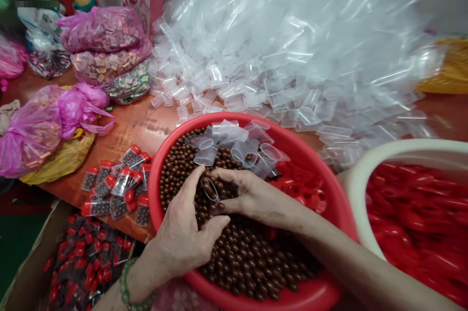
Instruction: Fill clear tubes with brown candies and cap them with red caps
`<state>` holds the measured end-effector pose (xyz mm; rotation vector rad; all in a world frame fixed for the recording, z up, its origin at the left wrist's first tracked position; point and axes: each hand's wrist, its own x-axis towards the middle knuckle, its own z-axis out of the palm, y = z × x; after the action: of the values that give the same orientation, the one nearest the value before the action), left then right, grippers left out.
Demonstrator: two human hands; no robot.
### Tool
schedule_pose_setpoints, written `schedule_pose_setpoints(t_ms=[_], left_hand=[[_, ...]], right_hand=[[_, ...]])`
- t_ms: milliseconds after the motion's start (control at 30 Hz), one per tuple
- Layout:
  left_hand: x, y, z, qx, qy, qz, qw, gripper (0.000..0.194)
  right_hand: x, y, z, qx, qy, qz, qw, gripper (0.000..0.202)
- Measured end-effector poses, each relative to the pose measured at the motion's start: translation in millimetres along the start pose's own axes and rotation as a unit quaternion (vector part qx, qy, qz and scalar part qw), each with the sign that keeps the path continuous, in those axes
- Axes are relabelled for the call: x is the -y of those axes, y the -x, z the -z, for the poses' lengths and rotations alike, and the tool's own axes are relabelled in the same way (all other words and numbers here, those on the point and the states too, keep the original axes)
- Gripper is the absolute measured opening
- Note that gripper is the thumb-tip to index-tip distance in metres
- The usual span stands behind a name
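Over a red basin [157,165] of brown round balls [256,257], both of my hands work close together. A clear plastic tube [210,190] sits between the finger and thumb of my right hand [248,196], its oval mouth facing up with brown balls inside. My left hand [186,233] is cupped beside the tube, thumb and fingers apart. Its hidden fingers may touch the tube. Several empty clear tubes [239,147] lie on the balls toward the back of the basin. Red plastic caps [302,186] are heaped at its right side, partly behind my right forearm.
Behind the basin rises a large pile of clear tubes [292,43]. A white tub [360,189] of red caps [413,218] stands right. Filled red-capped tubes [120,182] lie left, above a box of more [87,262]. Pink bags [102,28] sit at the back left.
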<state>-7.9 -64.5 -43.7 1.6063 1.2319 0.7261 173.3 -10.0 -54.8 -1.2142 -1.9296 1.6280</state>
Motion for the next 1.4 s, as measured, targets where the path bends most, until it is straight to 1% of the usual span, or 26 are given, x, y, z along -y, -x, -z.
schedule_pose_setpoints(t_ms=[67, 167, 267, 333, 400, 467, 533, 633, 733, 800, 867, 967, 1067, 1133, 1233, 1333, 1400], left_hand=[[2, -1, -0.1, -0.023, 0.006, -0.007, 1.000, 0.072], [2, -3, -1.3, -0.046, -0.022, -0.031, 0.998, 0.055], [1, -2, -4.3, -0.071, -0.066, -0.079, 0.992, 0.046], [0, 0, -6.8, -0.086, -0.105, -0.127, 0.983, 0.049], [0, 1, -8.4, -0.092, -0.129, -0.172, 0.972, 0.053], [-1, 1, -8.4, -0.097, -0.111, -0.186, 0.971, 0.051], [-2, 1, -6.9, -0.093, -0.060, -0.163, 0.980, 0.044], [-4, 3, -4.1, -0.057, 0.024, -0.097, 0.993, 0.034], [-6, 6, -2.6, -0.034, 0.086, -0.039, 0.995, 0.025], [-8, 7, -2.4, -0.021, 0.118, -0.021, 0.993, 0.018], [-9, 6, -2.3, -0.009, 0.131, -0.015, 0.991, 0.015], [-11, 3, -2.0, 0.021, 0.144, 0.007, 0.989, 0.015], [-15, 2, -0.9, 0.048, 0.186, 0.025, 0.981, 0.013], [-17, 4, 0.1, 0.055, 0.183, 0.014, 0.982, 0.012], [-19, 8, 0.8, 0.078, 0.199, 0.003, 0.977, 0.014], [-19, 11, -0.3, 0.076, 0.231, 0.029, 0.970, 0.020], [-19, 12, -1.3, 0.078, 0.258, 0.055, 0.961, 0.026]], right_hand=[[0, 4, -1, -0.009, -0.047, 0.014, 0.999, 0.019], [0, 7, -5, -0.028, -0.094, 0.037, 0.994, 0.023], [0, 10, -12, -0.038, -0.107, 0.055, 0.992, 0.024], [2, 12, -16, -0.040, -0.092, 0.069, 0.993, 0.027], [5, 15, -16, -0.048, -0.051, 0.086, 0.994, 0.034], [10, 18, -13, -0.067, 0.011, 0.096, 0.993, 0.039], [15, 25, -8, -0.090, 0.082, 0.104, 0.987, 0.039], [17, 44, -1, -0.133, 0.188, 0.094, 0.969, 0.030], [7, 69, 0, -0.178, 0.291, 0.030, 0.940, 0.009], [-2, 83, -4, -0.195, 0.345, -0.027, 0.918, 0.014], [-9, 91, -9, -0.194, 0.363, -0.069, 0.909, 0.016], [-14, 91, -15, -0.192, 0.365, -0.088, 0.907, 0.011], [-16, 86, -17, -0.196, 0.399, -0.098, 0.890, 0.008], [-19, 84, -18, -0.207, 0.414, -0.099, 0.881, 0.011], [-22, 82, -19, -0.244, 0.422, -0.085, 0.869, 0.021], [-21, 77, -20, -0.252, 0.445, -0.088, 0.855, 0.018], [-18, 73, -20, -0.248, 0.441, -0.088, 0.858, 0.014]])
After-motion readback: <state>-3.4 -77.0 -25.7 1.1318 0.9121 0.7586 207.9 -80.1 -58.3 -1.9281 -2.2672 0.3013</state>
